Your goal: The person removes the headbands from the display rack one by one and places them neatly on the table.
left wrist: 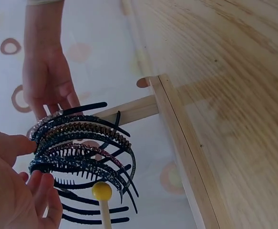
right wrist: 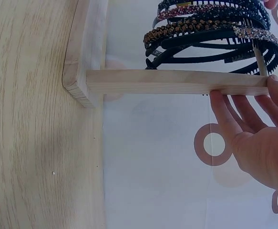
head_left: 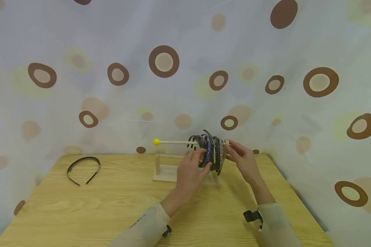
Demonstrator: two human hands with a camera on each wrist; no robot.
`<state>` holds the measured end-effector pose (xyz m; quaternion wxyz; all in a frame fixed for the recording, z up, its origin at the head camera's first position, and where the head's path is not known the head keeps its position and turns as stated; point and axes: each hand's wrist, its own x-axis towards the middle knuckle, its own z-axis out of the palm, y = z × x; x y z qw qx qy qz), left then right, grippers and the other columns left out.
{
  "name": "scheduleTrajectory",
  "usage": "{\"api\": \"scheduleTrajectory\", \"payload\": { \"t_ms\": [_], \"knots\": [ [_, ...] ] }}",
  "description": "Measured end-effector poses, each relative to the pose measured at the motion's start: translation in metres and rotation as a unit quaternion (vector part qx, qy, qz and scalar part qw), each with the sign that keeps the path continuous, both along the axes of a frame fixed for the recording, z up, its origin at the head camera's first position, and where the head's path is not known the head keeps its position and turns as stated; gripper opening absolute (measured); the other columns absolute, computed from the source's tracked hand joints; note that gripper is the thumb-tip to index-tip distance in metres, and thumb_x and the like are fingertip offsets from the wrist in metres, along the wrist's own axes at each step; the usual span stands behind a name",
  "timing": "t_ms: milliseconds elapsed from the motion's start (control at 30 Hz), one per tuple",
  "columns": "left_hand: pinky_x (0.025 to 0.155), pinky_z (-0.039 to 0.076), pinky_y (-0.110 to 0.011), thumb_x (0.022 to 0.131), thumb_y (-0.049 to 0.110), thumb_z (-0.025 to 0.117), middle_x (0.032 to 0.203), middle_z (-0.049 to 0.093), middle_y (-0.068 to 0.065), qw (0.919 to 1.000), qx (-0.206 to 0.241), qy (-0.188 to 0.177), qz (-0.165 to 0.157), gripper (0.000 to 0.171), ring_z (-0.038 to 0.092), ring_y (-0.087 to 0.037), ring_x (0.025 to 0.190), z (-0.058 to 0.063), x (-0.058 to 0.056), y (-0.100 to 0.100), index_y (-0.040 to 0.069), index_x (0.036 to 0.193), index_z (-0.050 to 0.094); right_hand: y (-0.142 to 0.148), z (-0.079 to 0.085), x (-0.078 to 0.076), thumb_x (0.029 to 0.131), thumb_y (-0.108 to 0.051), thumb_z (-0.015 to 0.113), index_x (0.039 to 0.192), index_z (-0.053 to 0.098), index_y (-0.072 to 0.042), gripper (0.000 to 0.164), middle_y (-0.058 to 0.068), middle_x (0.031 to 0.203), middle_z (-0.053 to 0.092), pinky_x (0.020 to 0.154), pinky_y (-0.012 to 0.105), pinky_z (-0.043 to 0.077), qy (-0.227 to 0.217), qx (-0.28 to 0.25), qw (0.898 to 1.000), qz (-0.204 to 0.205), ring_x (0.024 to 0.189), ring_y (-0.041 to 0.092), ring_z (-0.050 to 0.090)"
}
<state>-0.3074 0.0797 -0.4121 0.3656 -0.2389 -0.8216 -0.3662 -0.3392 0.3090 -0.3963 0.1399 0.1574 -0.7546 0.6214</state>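
A bunch of dark headbands [head_left: 212, 152], several with glitter or beads, hangs on the upper rod of a wooden stand [head_left: 165, 174]. My left hand [head_left: 190, 169] holds the near side of the bunch, thumb and fingers spread around it. In the left wrist view the fingertips [left wrist: 46, 179] are curled at the glittery bands [left wrist: 81, 164]. At the right end, my right hand [head_left: 242, 159] grips the top of the stand's upright post [right wrist: 177, 82], thumb on one side and fingers on the other. The rod's free left end carries a yellow ball [head_left: 156, 142].
A single black headband [head_left: 84, 159] lies on the left of the wooden table [head_left: 111, 212]. Behind the table hangs a pale cloth [head_left: 185, 92] with brown circles. A lower rod [head_left: 171, 156] and a short post [head_left: 157, 164] belong to the stand.
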Motion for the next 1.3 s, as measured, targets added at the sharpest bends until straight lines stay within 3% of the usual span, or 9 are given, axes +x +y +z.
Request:
{"api": "scheduleTrajectory", "payload": {
  "t_ms": [367, 567, 800, 967, 1167, 1300],
  "knots": [
    [0.055, 0.047, -0.021, 0.086, 0.019, 0.084, 0.098, 0.064, 0.0, 0.9985, -0.014, -0.028, 0.046, 0.045, 0.062, -0.011, 0.079, 0.001, 0.0, 0.012, 0.014, 0.126, 0.063, 0.0, 0.001, -0.001, 0.103, -0.02, 0.063, 0.146, 0.053, 0.003, 0.049, 0.023, 0.137, 0.057, 0.088, 0.037, 0.056, 0.001, -0.002, 1.0, -0.001, 0.109, 0.017, 0.066],
    [0.05, 0.045, -0.021, 0.085, 0.012, 0.083, 0.097, 0.061, -0.002, 0.9986, -0.006, -0.025, 0.045, 0.044, 0.06, -0.012, 0.075, 0.002, -0.001, 0.01, 0.013, 0.125, 0.064, -0.001, 0.001, -0.002, 0.103, -0.021, 0.064, 0.145, 0.054, 0.002, 0.049, 0.022, 0.137, 0.057, 0.088, 0.036, 0.056, -0.001, -0.003, 1.0, -0.006, 0.109, 0.018, 0.066],
    [0.05, 0.046, -0.021, 0.088, 0.01, 0.076, 0.104, 0.061, -0.003, 0.999, 0.021, -0.03, 0.027, 0.039, 0.061, -0.011, 0.08, 0.006, -0.002, 0.006, 0.011, 0.125, 0.064, 0.0, 0.001, -0.001, 0.104, -0.02, 0.063, 0.145, 0.053, 0.002, 0.048, 0.022, 0.138, 0.056, 0.088, 0.036, 0.056, -0.002, 0.002, 1.0, 0.001, 0.11, 0.017, 0.066],
    [0.056, 0.049, -0.023, 0.089, 0.008, 0.074, 0.102, 0.06, -0.002, 0.9974, 0.052, -0.05, 0.001, 0.037, 0.061, -0.013, 0.083, 0.015, -0.001, 0.002, 0.011, 0.124, 0.064, 0.0, 0.003, 0.001, 0.104, -0.019, 0.062, 0.145, 0.053, 0.003, 0.047, 0.022, 0.139, 0.056, 0.088, 0.035, 0.056, -0.003, 0.004, 1.0, 0.001, 0.11, 0.016, 0.066],
    [0.067, 0.052, -0.027, 0.092, 0.005, 0.071, 0.104, 0.059, -0.008, 0.9891, 0.093, -0.101, -0.053, 0.036, 0.061, -0.019, 0.086, 0.025, -0.001, -0.003, 0.007, 0.127, 0.062, 0.0, 0.004, 0.002, 0.104, -0.02, 0.063, 0.145, 0.054, 0.002, 0.048, 0.02, 0.137, 0.058, 0.088, 0.035, 0.056, -0.006, 0.003, 1.0, -0.001, 0.109, 0.016, 0.066],
    [0.072, 0.055, -0.026, 0.095, 0.001, 0.068, 0.105, 0.056, -0.012, 0.9831, 0.122, -0.109, -0.082, 0.034, 0.059, -0.019, 0.086, 0.029, -0.002, -0.005, 0.002, 0.128, 0.06, -0.001, 0.005, 0.002, 0.103, -0.021, 0.063, 0.144, 0.055, 0.002, 0.048, 0.018, 0.136, 0.059, 0.088, 0.036, 0.056, -0.007, 0.001, 1.0, 0.001, 0.109, 0.017, 0.066]
  ]
}}
